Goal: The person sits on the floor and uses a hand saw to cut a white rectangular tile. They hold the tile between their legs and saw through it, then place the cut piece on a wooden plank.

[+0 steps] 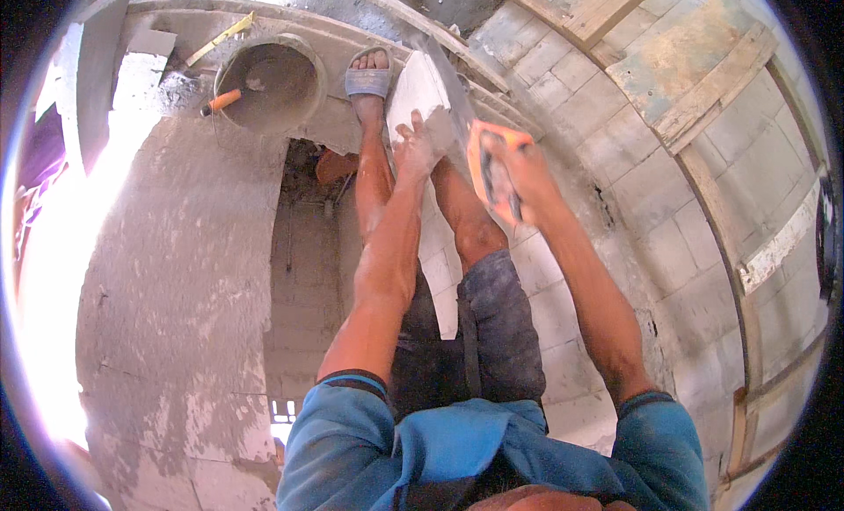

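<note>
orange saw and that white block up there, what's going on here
A person grips an orange-handled saw in the right hand, while the left hand presses on a white block beside a sandaled foot. The blade runs along the block's right side; blur hides how far any cut goes. A round bucket stands to the left.

Your left hand [420, 149] lies in the far middle, fingers spread, its forearm [385, 247] reaching out almost straight. Your right hand [527, 173], slightly blurred, is curled closed farther right, its forearm [587, 287] slanting far and leftward.
</note>
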